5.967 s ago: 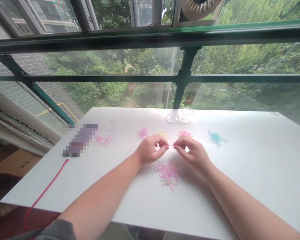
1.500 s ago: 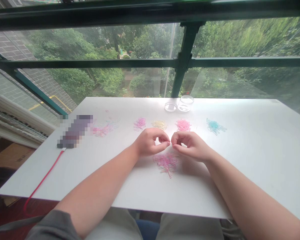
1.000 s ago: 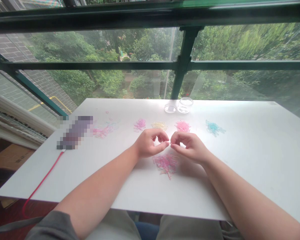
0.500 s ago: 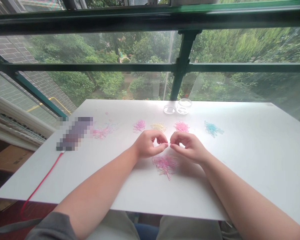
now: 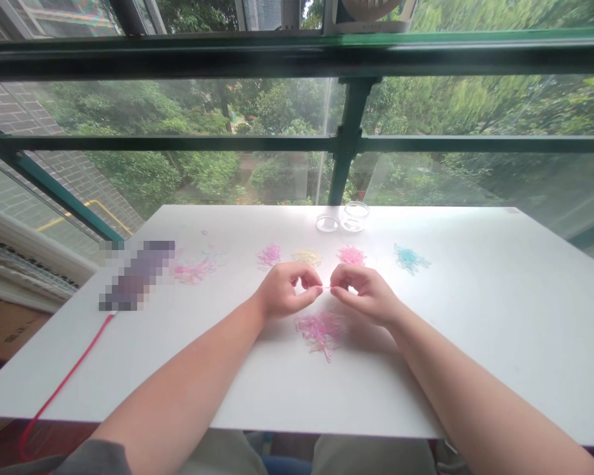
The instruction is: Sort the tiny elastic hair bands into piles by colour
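Observation:
Over the middle of the white table, my left hand (image 5: pixel 290 289) and my right hand (image 5: pixel 363 293) face each other, each with thumb and forefinger pinched. A thin pale-pink strand (image 5: pixel 326 287) spans the small gap between the fingertips, an end in each pinch. It looks like one of the small coloured loops; whether these are elastic bands or paper clips I cannot tell. Just below lies a mixed pink and purple pile of loops (image 5: pixel 321 333). Beyond the hands sit a purple pile (image 5: pixel 269 256), a yellow pile (image 5: pixel 306 257), a pink pile (image 5: pixel 351 255) and a blue pile (image 5: pixel 412 258).
A clear round jar (image 5: pixel 355 218) stands at the table's back, beside its clear lid (image 5: pixel 327 224). Scattered pink and bluish loops (image 5: pixel 195 269) lie at the left. Near them is a blurred-out object (image 5: pixel 136 277) with a red cable (image 5: pixel 69 376). A green-framed window borders the white table (image 5: pixel 499 316).
The fingertips have drawn slightly apart, so more of the pink strand shows between them. The whole view has shifted a little; the piles look the same.

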`<state>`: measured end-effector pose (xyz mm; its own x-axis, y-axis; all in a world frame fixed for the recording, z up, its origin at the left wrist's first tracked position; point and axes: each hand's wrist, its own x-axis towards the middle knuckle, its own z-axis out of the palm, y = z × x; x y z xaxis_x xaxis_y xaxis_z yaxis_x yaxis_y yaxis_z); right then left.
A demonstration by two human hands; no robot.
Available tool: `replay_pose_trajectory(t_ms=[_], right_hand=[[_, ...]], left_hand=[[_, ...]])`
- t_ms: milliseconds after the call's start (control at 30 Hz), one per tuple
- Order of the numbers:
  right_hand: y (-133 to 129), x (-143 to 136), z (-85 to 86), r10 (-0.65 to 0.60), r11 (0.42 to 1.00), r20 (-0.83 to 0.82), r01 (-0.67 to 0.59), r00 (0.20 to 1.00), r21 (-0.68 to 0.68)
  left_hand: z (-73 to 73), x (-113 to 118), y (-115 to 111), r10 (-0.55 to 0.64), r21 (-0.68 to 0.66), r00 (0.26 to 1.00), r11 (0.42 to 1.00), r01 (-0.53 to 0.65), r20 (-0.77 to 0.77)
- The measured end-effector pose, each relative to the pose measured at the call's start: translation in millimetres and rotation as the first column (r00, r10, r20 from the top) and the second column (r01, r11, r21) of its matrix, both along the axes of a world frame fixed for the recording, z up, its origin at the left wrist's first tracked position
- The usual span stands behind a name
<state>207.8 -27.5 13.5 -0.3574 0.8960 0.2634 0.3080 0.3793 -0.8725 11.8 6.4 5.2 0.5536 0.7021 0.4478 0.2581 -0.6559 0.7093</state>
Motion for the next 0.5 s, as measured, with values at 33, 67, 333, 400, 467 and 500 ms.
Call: replay_pose_trajectory(t_ms=[33, 67, 333, 400, 467, 500], right_hand=[[-0.1, -0.2, 0.2, -0.002, 1.0, 0.005, 0.002, 1.0, 0.002], [-0.2, -0.3, 0.2, -0.002, 1.0, 0.01, 0.002, 1.0, 0.003], [-0.2, -0.2, -0.3, 0.009, 1.0, 0.013, -0.009, 1.0, 0.01], [-0.1, -0.2, -0.4, 0.005, 1.0, 0.015, -0.005, 1.0, 0.009], [0.0, -0.1, -0.6, 0.001, 1.0, 0.013, -0.001, 1.0, 0.007], [0.1, 0.0, -0.8, 0.0, 1.0, 0.011, 0.0, 1.0, 0.007]], left_hand=[[-0.3, -0.1, 0.1, 0.001, 0.0, 1.0, 1.0, -0.001, 0.004], [-0.6, -0.1, 0.2, -0.001, 0.0, 1.0, 1.0, 0.001, 0.009], [-0.5, 1.0, 0.0, -0.007, 0.002, 1.0, 1.0, 0.007, 0.014], [0.1, 0.9, -0.3, 0.0, 0.001, 1.0, 1.0, 0.0, 0.006], [0.7, 0.8, -0.4, 0.005, -0.001, 1.0, 1.0, -0.005, -0.001], [0.9, 0.8, -0.5, 0.004, -0.003, 1.0, 1.0, -0.004, -0.003]])
